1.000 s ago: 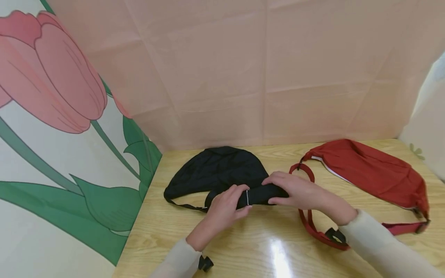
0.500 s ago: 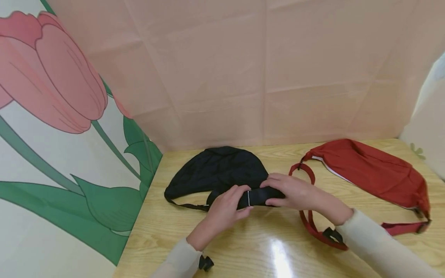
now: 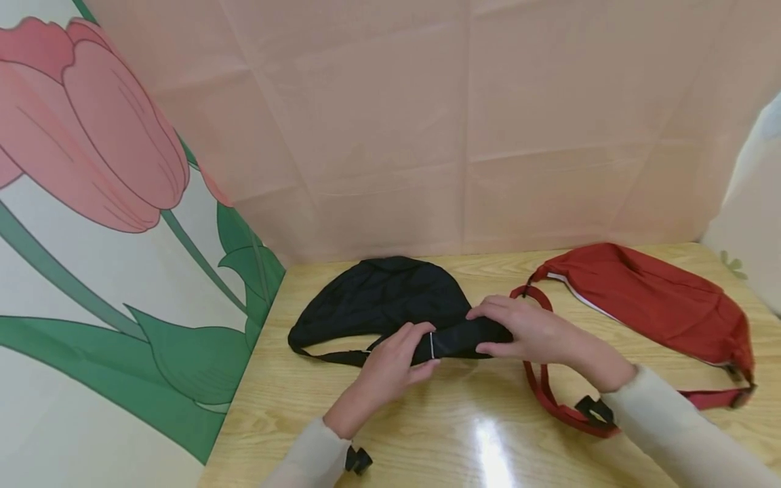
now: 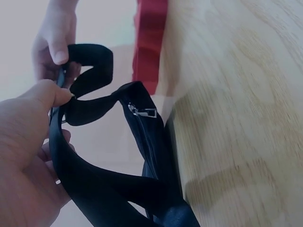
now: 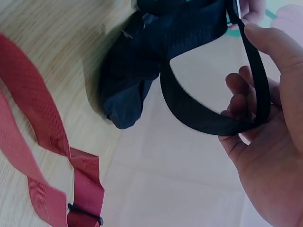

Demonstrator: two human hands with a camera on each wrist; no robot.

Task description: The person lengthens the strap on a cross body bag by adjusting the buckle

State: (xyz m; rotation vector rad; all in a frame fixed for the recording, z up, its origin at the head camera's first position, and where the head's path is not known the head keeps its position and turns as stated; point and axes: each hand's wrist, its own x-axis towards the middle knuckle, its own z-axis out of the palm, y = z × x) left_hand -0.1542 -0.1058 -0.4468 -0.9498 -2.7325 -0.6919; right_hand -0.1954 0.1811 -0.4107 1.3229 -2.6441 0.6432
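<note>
A black waist bag point(image 3: 390, 295) lies on the table, its curved side towards the back. Just in front of it, my left hand point(image 3: 390, 359) pinches the bag's black strap point(image 3: 457, 341) beside a thin metal slider point(image 3: 432, 344). My right hand point(image 3: 531, 330) holds the same strap further right, thumb below and fingers above in the head view. The right wrist view shows this hand point(image 5: 279, 123) around a hanging loop of the strap point(image 5: 199, 116). A zipper pull point(image 4: 144, 112) shows on the bag in the left wrist view.
A red waist bag point(image 3: 647, 305) lies at the right, with its red strap point(image 3: 543, 393) looping close to my right forearm. Its black buckle point(image 3: 593, 411) touches the sleeve's outline. Another black buckle point(image 3: 358, 460) lies by my left cuff. Behind the table point(image 3: 268, 413) hangs a pinkish sheet point(image 3: 457, 135).
My right hand shifts slightly left, then back right and a little up with the strap. The left hand moves only slightly; the strap left of it now lies straighter.
</note>
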